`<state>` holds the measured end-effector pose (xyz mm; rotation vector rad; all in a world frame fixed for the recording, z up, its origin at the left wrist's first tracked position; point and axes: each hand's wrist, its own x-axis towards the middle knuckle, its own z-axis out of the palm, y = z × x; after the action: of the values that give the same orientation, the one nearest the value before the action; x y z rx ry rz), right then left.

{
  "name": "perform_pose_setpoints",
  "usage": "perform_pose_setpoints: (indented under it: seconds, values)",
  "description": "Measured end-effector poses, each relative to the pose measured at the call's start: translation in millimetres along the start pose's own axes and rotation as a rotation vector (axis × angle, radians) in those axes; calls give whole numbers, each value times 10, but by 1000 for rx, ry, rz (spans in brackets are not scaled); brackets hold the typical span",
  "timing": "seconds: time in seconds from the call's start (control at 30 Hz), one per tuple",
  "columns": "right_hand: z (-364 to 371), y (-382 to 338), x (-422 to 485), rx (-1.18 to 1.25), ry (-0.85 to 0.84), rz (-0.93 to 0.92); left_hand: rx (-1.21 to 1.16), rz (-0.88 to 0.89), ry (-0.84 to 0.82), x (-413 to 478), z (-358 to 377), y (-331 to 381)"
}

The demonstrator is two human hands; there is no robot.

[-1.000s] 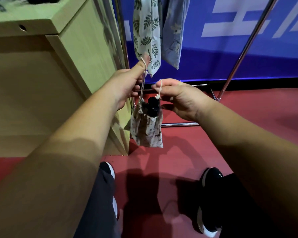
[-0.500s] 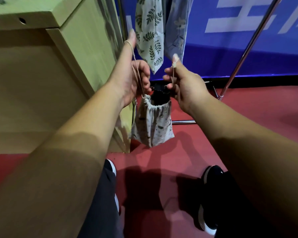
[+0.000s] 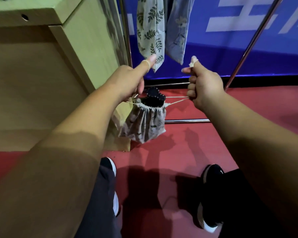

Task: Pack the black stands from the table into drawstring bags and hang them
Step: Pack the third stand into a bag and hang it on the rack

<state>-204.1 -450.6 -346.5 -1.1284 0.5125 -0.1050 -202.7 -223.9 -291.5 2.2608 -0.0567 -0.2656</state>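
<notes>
Left hand (image 3: pixel 127 79) and right hand (image 3: pixel 205 86) grip cords (image 3: pixel 177 99), bag (image 3: pixel 144 124) between.

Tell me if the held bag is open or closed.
Partly open: the bag gapes around the protruding black stand, though left hand and right hand pull its cords.

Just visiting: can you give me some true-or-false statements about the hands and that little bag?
1. The left hand and right hand each grip the cords of the drawstring bag. True.
2. The black stand is fully hidden inside. False: its top pokes out of the mouth.
3. The bag rests on the ground. False: it hangs clear of the red floor, between the hands.
4. A leaf-print bag and a pale blue bag hang behind. True.
</notes>
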Motion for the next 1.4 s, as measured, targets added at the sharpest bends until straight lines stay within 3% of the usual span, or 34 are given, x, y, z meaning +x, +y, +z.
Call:
perform_pose_setpoints:
  seconds: [0.2, 0.4, 0.6, 0.7, 0.87, 1.2, 1.4]
  values:
    - [-108, -53, -45, -11, 89, -71, -41, -39, -19, 3, -119, -40]
    - [-52, -24, -97, -143, 67, -118, -115, -55, -17, 23, -73, -84]
    - [23, -124, -90, -271, -101, -122, -359, 80, -133, 84, 56, -37]
    - [38, -46, -89, -368, -203, -157, -344, 124, -142, 77, 199, 9]
    - [161, 64, -140, -284, -452, -119, -319, 203, -68, 179, 425, 3]
    - [256, -32, -235, -310, -382, -2, -619, 137, -247, 300, 594, 114]
    - [146, -68, -227, -379, -407, 31, -603, 130, -254, 351, 657, 153]
